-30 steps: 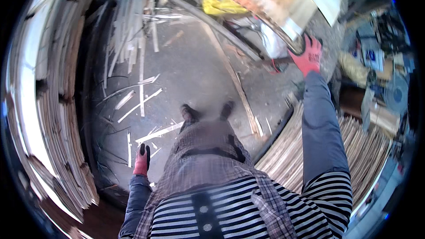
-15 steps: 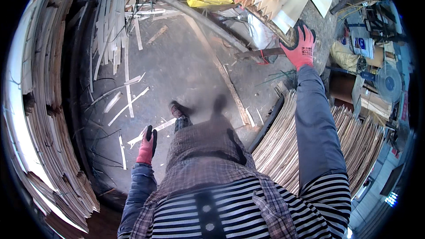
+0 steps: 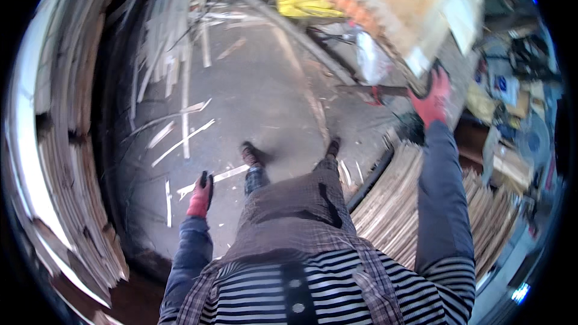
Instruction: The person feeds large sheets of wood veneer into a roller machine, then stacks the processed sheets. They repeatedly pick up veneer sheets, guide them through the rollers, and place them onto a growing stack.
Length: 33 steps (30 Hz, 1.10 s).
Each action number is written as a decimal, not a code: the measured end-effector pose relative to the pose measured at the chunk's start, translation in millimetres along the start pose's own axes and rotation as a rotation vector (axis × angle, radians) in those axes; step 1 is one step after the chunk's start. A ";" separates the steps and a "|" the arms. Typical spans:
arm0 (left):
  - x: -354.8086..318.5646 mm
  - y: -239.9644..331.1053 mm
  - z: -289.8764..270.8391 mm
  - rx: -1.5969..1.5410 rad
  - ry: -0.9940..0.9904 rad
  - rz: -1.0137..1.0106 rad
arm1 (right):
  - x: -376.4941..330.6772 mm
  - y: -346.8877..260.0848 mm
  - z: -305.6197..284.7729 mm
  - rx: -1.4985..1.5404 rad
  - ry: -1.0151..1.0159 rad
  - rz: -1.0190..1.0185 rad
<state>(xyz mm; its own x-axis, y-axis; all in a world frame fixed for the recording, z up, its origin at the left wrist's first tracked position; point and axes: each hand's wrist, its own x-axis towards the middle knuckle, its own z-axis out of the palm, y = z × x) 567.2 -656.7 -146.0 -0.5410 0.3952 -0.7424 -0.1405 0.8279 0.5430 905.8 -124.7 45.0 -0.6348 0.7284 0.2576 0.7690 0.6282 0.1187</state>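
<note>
One stack of thin wood sheets (image 3: pixel 421 0) tilts at the upper right, lifted off the floor (image 3: pixel 253 102). The right hand (image 3: pixel 435 97), in a red glove, closes its grip on the stack's lower edge. The left hand (image 3: pixel 200 195), also gloved, hangs loosely curled and empty beside the leg. More sheets (image 3: pixel 397 204) lie piled below, so the carrying looks barely begun.

blue-and-white package (image 3: pixel 501 84) | far right, on the cluttered bench | boxy
</note>
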 end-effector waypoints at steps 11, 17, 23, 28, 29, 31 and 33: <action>-8.6 -19.4 44.7 0.176 -0.076 -0.046 | -4.6 8.9 13.8 0.064 0.046 -0.027; -13.5 -60.8 31.5 0.113 -0.002 -0.096 | -8.2 16.3 15.5 0.040 0.047 -0.030; -26.5 -33.2 6.2 0.261 -0.096 -0.105 | -8.4 8.9 12.0 0.026 0.044 0.023; -8.5 4.7 2.1 0.220 -0.103 -0.131 | -1.8 8.7 17.4 0.037 0.100 -0.017; -5.9 9.6 3.8 0.241 -0.102 -0.103 | -1.8 6.9 15.2 0.035 0.082 -0.002; 5.0 5.9 6.8 0.257 -0.084 0.033 | -1.0 8.2 17.0 0.036 0.094 -0.011; 16.6 -15.1 10.8 0.223 -0.073 0.060 | -3.3 9.1 16.5 0.043 0.100 -0.017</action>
<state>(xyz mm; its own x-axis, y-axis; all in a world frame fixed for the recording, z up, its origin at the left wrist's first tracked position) 569.3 -658.3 -170.8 -0.4801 0.4673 -0.7424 0.0813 0.8663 0.4928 913.7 -116.9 29.4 -0.6359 0.6879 0.3501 0.7526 0.6532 0.0834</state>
